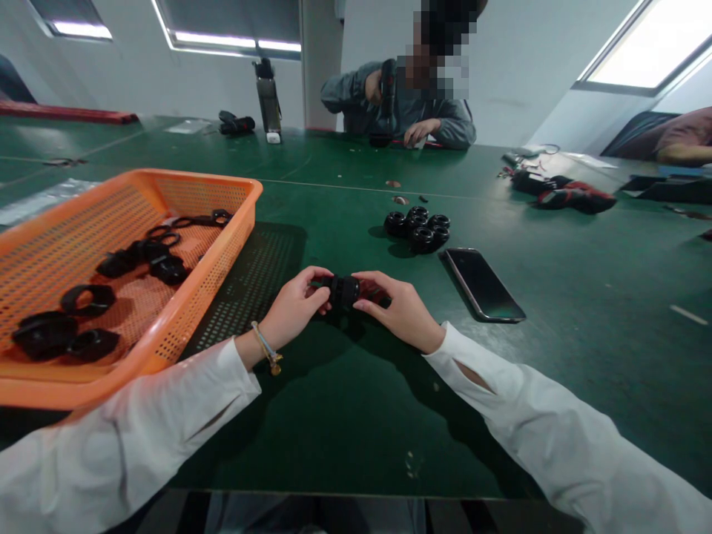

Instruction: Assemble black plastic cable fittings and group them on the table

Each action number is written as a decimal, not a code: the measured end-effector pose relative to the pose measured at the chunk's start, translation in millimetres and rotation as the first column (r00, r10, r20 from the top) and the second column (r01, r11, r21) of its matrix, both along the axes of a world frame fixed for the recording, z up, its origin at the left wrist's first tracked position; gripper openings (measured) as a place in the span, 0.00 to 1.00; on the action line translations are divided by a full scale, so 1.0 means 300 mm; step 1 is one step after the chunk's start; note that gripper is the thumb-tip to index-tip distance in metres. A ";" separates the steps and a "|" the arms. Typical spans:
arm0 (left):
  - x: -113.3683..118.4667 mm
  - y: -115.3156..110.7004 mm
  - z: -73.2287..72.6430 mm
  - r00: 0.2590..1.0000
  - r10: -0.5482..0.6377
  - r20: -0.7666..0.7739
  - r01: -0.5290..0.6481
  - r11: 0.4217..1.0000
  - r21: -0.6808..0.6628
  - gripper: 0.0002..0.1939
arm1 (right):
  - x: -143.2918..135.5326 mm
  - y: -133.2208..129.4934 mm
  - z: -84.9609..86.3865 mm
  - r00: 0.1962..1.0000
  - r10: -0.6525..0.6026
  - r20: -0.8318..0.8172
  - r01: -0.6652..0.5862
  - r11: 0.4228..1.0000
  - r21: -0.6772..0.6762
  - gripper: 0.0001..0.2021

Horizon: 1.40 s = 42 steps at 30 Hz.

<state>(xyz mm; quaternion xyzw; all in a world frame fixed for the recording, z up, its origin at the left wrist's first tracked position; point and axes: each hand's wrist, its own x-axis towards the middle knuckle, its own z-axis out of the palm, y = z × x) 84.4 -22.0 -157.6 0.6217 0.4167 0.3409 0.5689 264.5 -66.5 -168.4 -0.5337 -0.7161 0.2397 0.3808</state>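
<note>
Head view: black part [343,291] held over a green table [334,445].
Left hand [296,302] and right hand [401,304] pinch its opposite ends.

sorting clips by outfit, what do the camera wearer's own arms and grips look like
The left sleeve and right sleeve are long, loose and white, each slit near its end. The left grip and right grip are bare hands without gloves. The left wrist wears a thin pale-and-gold bracelet with a small gold-coloured charm; none shows on the right wrist.
</note>
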 end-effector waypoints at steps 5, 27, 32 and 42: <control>0.000 -0.001 0.001 1.000 0.010 -0.003 -0.010 1.000 -0.011 0.10 | 0.006 -0.009 0.007 0.999 0.036 0.011 -0.037 0.999 0.006 0.17; -0.009 0.002 -0.003 0.998 -0.017 0.056 0.019 0.999 -0.034 0.13 | 0.002 -0.002 -0.001 1.000 -0.009 -0.010 0.010 1.000 0.028 0.17; -0.019 0.007 -0.022 0.996 -0.059 0.062 0.058 0.998 0.014 0.18 | 0.002 0.000 -0.001 1.000 -0.011 -0.010 0.011 1.000 0.026 0.17; -0.031 0.013 -0.047 0.992 -0.123 0.017 0.119 0.981 0.151 0.25 | 0.002 0.000 -0.003 1.000 -0.005 0.001 0.005 1.000 0.027 0.17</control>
